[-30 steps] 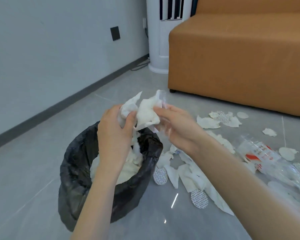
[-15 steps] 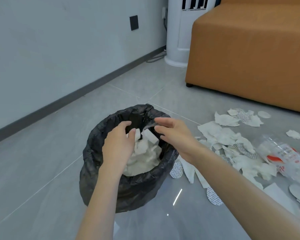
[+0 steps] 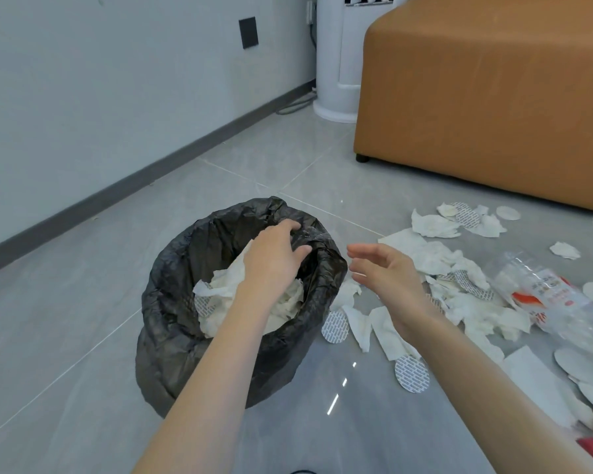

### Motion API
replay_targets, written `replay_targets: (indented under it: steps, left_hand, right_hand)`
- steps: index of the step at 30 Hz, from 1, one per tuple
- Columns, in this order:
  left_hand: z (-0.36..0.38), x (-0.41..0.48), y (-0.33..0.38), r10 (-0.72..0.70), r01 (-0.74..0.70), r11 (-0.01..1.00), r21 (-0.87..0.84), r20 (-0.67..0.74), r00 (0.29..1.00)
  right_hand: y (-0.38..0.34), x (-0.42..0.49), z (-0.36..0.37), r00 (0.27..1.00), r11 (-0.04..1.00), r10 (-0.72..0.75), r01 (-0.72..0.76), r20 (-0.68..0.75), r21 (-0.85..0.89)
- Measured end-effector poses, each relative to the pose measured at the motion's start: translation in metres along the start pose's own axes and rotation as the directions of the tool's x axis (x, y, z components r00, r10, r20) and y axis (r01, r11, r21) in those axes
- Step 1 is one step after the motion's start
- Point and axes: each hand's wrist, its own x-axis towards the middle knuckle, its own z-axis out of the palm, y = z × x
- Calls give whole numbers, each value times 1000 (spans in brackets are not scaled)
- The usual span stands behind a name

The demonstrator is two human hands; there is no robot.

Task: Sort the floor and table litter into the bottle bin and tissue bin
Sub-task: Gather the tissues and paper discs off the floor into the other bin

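Head cam: the tissue bin [image 3: 172,302], w/ a black liner, sits on the floor centre-left, white tissues [image 3: 220,289] piled inside. We see the left hand [image 3: 274,261] over its mouth, fingertips at the far rim; whether they pinch the liner we can't tell. Just right of the bin the right hand [image 3: 387,275] hangs w/ fingers loose, nothing in it. Beneath & right of it, tissue scraps [image 3: 435,258] & round pads [image 3: 336,326] litter the tiles. A clear bottle [image 3: 541,292] lies among them, in front of the orange sofa [image 3: 486,97].
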Motion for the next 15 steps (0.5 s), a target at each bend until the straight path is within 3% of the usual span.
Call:
replay_targets:
  steps: [3, 6, 11, 15]
  left_hand:
    - [7, 3, 2, 22, -24, 999, -27, -43, 999]
    - [3, -3, -3, 3, -16, 997, -72, -178, 984]
    - [-21, -31, -32, 43, 41, 981, 190, -418, 908]
    - [-24, -35, -56, -118, 233, 922, 310, -348, 930]
  right_hand:
    - [5, -1, 1, 1000, 999, -6, 7, 25, -32]
    - [6, -4, 4, 999, 997, -19, 22, 42, -70]
    - [8, -9, 9, 998, 995, -25, 31, 65, -90]
    - [12, -11, 19, 997, 993, -27, 35, 71, -112]
